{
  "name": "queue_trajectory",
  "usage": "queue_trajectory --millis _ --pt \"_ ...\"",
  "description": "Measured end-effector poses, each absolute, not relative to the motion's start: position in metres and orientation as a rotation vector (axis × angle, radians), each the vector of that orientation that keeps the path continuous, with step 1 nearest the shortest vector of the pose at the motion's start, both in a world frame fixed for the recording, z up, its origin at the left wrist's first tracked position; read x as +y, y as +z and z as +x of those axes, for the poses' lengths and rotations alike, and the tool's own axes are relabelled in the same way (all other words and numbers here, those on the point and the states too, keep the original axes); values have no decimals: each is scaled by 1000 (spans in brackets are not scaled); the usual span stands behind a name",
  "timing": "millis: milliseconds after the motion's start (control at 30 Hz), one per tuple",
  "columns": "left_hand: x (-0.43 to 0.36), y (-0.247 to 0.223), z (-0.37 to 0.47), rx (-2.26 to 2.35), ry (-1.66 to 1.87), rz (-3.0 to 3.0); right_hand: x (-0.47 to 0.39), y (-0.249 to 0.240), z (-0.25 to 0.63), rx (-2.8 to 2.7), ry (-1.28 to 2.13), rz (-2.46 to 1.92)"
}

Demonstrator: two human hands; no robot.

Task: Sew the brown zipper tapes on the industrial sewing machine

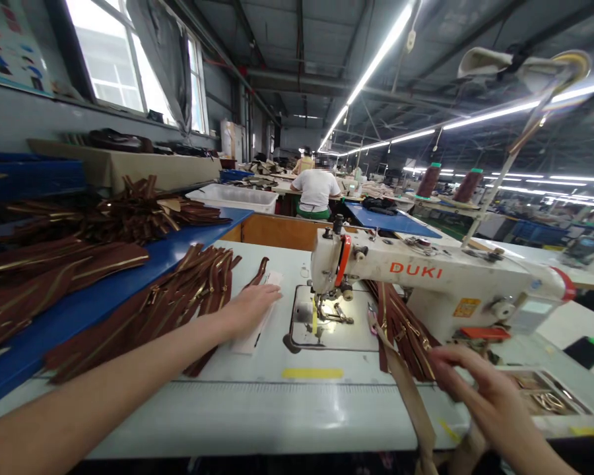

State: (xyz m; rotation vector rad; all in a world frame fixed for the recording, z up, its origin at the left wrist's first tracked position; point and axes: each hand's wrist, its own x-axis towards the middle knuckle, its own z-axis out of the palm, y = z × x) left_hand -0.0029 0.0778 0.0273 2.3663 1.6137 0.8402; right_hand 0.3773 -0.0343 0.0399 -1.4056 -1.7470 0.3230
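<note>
My left hand (pixel 251 310) lies flat, fingers stretched out, over a white strip (pixel 250 344) and partly over a brown zipper (pixel 261 269). Left of it, a row of brown zippers (pixel 178 310) with gold-coloured teeth is spread on the pale table. My right hand (pixel 482 389) has loosely bent, slightly blurred fingers. Its fingertips are by the ends of a second pile of brown zippers (pixel 406 330); I cannot tell whether they touch. A tan strap (pixel 406 389) hangs over the table edge. Between my hands stands a white sewing machine (pixel 376 257), its needle area lit.
A blue surface (pixel 188 234) on the left bears more brown zippers. A tray (pixel 549 396) with metal rings is set in the table at right. Thread cones (pixel 428 181) stand behind the machine. A person in white (pixel 317 188) sits ahead, facing away.
</note>
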Motion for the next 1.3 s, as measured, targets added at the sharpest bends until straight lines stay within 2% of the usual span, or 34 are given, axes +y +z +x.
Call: queue_trajectory --millis 133,267,400,867,1300 --pt "72 22 46 1512 1078 2101 -29 13 330 -1931 496 -1240" --pt "67 6 92 1576 1377 1731 -15 -7 300 -1836 643 -1235" --pt "67 -2 113 1639 1514 1476 -7 -21 291 -1756 701 -1271" --pt "80 -6 125 1617 1462 1210 -8 -22 293 -1812 678 -1267" --pt "48 0 96 1400 1275 1447 -5 -24 292 -1733 682 -1270"
